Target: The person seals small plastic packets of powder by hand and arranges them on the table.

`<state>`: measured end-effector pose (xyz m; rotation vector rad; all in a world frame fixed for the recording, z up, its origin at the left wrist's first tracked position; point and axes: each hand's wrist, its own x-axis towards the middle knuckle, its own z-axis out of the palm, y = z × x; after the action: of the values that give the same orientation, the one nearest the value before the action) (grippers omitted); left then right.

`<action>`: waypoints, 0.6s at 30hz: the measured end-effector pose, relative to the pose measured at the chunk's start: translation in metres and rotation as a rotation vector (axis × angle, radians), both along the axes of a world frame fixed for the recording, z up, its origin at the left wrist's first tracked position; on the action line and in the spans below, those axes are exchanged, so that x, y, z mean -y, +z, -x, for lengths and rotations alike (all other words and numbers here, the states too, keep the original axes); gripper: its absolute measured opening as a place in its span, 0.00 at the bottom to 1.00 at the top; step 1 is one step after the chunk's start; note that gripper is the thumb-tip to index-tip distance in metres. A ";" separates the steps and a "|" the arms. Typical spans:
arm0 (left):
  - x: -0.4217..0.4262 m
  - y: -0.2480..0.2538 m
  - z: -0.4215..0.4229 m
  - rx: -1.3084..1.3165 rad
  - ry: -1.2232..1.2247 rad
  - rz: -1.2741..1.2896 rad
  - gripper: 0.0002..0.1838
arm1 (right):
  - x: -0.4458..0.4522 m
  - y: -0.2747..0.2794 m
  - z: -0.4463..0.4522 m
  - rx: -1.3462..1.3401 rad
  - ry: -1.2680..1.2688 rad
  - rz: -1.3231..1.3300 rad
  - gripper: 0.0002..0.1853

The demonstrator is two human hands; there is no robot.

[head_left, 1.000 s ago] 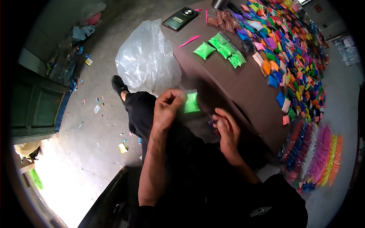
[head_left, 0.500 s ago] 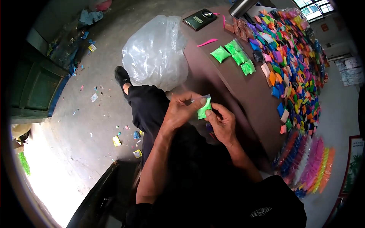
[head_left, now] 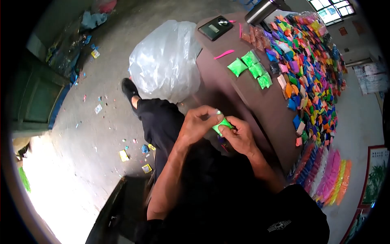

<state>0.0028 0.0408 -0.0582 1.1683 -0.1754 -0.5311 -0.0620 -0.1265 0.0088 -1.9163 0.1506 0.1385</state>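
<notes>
Between my two hands, above my lap, is a small clear plastic bag of bright green clay-like stuff (head_left: 222,127). My left hand (head_left: 200,124) pinches the bag's upper edge between thumb and fingers. Closed on the bag's other side is my right hand (head_left: 239,134), its thumb pressing the green filling. Part of the bag is hidden behind the fingers. Several similar green bags (head_left: 237,67) lie on the brown table (head_left: 260,103), beyond my hands to the right.
A big heap of colourful small packets (head_left: 313,77) covers the table's right side. A black digital scale (head_left: 215,27), a pink plastic tool (head_left: 224,54) and a metal flask (head_left: 261,12) lie near the far end. A large clear plastic sack (head_left: 164,61) stands on the littered floor (head_left: 109,118).
The green bag has tilted and is now more covered by my fingers. Both hands have drawn closer around it. The whole view has shifted slightly.
</notes>
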 end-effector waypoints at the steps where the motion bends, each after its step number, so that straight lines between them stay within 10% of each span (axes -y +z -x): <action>1: -0.001 0.002 -0.002 0.023 -0.001 -0.035 0.11 | 0.003 0.003 -0.002 -0.065 0.045 0.038 0.10; 18: -0.013 -0.006 -0.019 -0.005 -0.164 -0.148 0.08 | 0.006 -0.007 0.003 -0.209 0.118 -0.095 0.23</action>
<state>0.0215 0.0540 -0.0647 1.3038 -0.2325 -0.7007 -0.0651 -0.1323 0.0019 -1.8131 0.1674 0.4186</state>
